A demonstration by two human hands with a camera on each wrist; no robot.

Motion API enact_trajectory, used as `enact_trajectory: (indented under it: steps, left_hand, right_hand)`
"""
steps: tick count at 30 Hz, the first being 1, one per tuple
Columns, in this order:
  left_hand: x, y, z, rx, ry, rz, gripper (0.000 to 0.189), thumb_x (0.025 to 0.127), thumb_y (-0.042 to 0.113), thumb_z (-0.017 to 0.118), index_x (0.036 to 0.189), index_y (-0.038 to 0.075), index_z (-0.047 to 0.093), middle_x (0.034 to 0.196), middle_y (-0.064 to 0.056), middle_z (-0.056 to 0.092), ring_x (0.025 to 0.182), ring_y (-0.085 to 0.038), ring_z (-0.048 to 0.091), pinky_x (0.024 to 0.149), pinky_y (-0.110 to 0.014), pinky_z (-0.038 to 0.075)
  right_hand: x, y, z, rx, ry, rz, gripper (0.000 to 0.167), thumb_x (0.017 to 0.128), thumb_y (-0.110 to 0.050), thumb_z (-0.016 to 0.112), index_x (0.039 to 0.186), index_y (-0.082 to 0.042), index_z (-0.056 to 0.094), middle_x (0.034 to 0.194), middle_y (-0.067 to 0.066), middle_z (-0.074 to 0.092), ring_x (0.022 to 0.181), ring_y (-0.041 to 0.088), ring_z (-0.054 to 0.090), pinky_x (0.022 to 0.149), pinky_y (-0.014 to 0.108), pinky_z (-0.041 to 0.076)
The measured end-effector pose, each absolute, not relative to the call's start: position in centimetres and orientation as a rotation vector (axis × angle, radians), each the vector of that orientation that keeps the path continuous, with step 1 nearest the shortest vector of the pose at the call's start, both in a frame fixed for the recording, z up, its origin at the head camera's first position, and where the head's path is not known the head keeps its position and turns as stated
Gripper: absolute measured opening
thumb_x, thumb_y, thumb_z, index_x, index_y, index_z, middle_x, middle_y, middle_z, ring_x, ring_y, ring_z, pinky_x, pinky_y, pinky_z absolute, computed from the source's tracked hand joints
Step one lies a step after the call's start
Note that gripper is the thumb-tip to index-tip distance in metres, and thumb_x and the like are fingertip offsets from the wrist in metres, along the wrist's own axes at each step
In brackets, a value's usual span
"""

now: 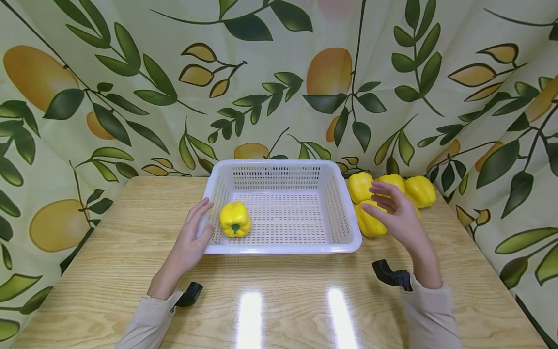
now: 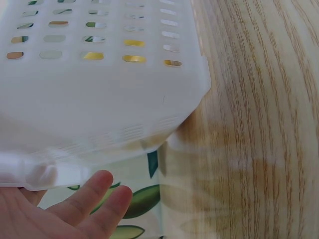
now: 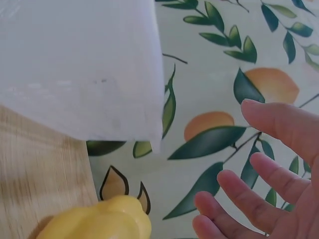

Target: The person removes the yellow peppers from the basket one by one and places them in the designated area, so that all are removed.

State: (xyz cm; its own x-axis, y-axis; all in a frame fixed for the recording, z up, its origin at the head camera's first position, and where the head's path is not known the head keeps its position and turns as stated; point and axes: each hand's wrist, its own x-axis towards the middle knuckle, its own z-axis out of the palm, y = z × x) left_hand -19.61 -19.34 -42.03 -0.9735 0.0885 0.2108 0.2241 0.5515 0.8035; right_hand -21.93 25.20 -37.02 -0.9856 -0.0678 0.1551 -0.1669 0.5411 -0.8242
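A white plastic basket (image 1: 283,248) stands on the wooden table, with one yellow bell pepper (image 1: 235,219) at its left end, green stem toward me. My left hand (image 1: 190,242) rests against the basket's left rim. In the left wrist view its fingers (image 2: 102,199) reach out fairly straight beside the basket wall (image 2: 89,99). My right hand (image 1: 398,213) hovers over several yellow bell peppers (image 1: 369,220) grouped right of the basket, partly covering them. Its fingers are spread and loosely bent around nothing. The right wrist view shows this hand (image 3: 279,184) above one pepper (image 3: 107,219).
The table (image 1: 131,232) carries the basket and the pepper group near its back edge. A leaf-and-fruit patterned cloth (image 1: 270,63) rises behind the table and along both sides. Black wrist mounts (image 1: 394,276) stick out from the sleeves.
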Motion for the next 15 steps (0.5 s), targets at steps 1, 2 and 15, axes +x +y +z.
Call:
enact_trajectory:
  steps: [1, 2, 15]
  left_hand:
    - [-19.6, -19.4, -42.1, -0.27, -2.636, -1.394, 0.052, 0.098, 0.008, 0.048, 0.149, 0.001, 0.038, 0.163, -0.014, 0.023, 0.152, -0.04, 0.017, 0.12, -0.066, 0.015]
    - [-19.6, -19.4, -42.1, -0.268, -2.637, -1.392, 0.052, 0.098, 0.008, 0.048, 0.149, 0.002, 0.038, 0.163, -0.014, 0.023, 0.152, -0.04, 0.017, 0.12, -0.066, 0.015]
    - [-19.8, -19.5, -42.3, -0.266, -2.646, -1.38, 0.053, 0.097, 0.007, 0.048, 0.149, -0.001, 0.037, 0.164, -0.014, 0.022, 0.152, -0.039, 0.016, 0.121, -0.066, 0.015]
  right_hand:
    - [-21.9, 25.0, -37.0, 0.217, -2.663, 1.441, 0.066, 0.094, -0.024, 0.068, 0.148, -0.004, 0.037, 0.144, 0.022, 0.047, 0.13, 0.038, 0.05, 0.097, 0.006, 0.045]
    - [-21.9, 24.8, -37.0, 0.229, -2.664, 1.438, 0.065, 0.094, -0.025, 0.068, 0.148, -0.004, 0.038, 0.144, 0.022, 0.047, 0.13, 0.038, 0.05, 0.1, 0.01, 0.046]
    - [-22.2, 22.4, -37.7, 0.291, -2.625, 1.464, 0.06, 0.092, -0.022, 0.07, 0.143, -0.004, 0.044, 0.145, 0.017, 0.05, 0.13, 0.036, 0.052, 0.111, 0.055, 0.04]
